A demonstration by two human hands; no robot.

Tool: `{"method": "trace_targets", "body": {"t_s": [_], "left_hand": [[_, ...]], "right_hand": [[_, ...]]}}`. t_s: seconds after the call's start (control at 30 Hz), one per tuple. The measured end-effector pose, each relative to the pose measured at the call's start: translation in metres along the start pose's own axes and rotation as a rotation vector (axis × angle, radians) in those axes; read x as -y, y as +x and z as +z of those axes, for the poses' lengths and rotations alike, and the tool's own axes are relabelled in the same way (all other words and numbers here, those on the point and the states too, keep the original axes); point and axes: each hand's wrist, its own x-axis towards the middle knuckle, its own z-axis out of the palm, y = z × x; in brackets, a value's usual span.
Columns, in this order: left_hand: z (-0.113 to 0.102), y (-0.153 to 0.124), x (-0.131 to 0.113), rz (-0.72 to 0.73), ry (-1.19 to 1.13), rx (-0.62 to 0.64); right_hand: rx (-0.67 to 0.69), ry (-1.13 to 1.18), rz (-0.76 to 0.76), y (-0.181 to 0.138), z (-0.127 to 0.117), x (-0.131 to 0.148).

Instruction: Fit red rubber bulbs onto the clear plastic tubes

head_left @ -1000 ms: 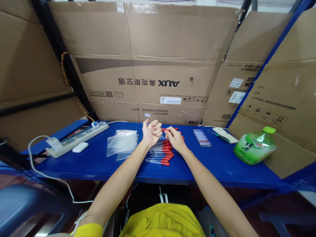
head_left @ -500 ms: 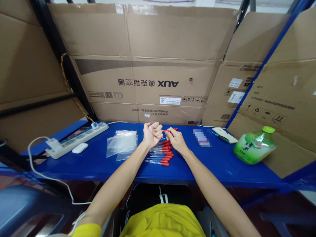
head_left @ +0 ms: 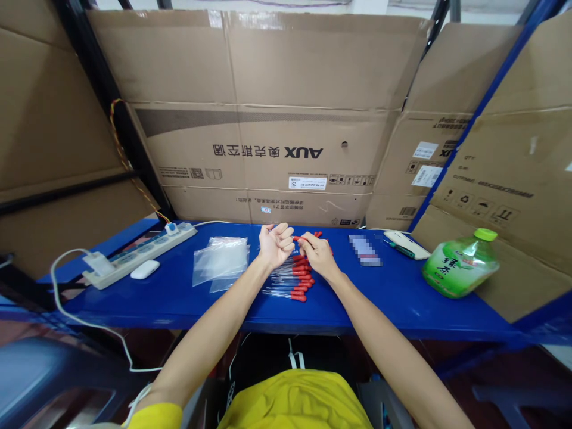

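Note:
Both of my hands are close together above the blue table. My left hand (head_left: 276,245) is curled closed with the fingers folded in, and whatever lies inside it is hidden. Beside it, my right hand (head_left: 316,253) pinches a small red rubber bulb (head_left: 297,238) between thumb and finger, its tip pointing at my left fist. Below the hands lie several glass droppers (head_left: 286,280) in a rough row, clear stems to the left and red bulbs to the right. A few more red bulbs show behind my right hand. Clear plastic bags (head_left: 222,262) lie flat to the left.
On the left are a white power strip (head_left: 143,253) with a plugged-in cable and a small white case (head_left: 145,269). To the right lie a blurred-out phone-like object (head_left: 365,250), a green pen-like tool (head_left: 402,249) on a white object, and a green bottle (head_left: 460,265). Cardboard (head_left: 277,71) walls surround the table.
Almost nothing differs. Both hands keep their place, with only a slight shift of my right fingers on the red bulb.

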Motion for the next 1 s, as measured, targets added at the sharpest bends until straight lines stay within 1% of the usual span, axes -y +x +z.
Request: {"method": "trace_targets", "body": {"t_s": [0.3,0.6,0.87,1.0], "left_hand": [[-0.0010,0.0005,-0.0008,-0.001,0.010,-0.063],[-0.0008,0.0004,0.0001,-0.020,0.019,-0.034],[-0.0012,0.0014,0.0009,0.008,0.045,-0.003],[0.0006,0.0010,0.0017,0.007,0.064,-0.020]], "right_hand": [[0.022,-0.029,0.025,-0.0002,-0.0010,0.0026],[0.042,0.072,0.022,0.0007,0.0007,0.0021],[0.004,-0.006,0.035,0.0011,0.0000,0.0044],[-0.014,-0.009,0.043,0.0023,-0.0004,0.0026]]}}
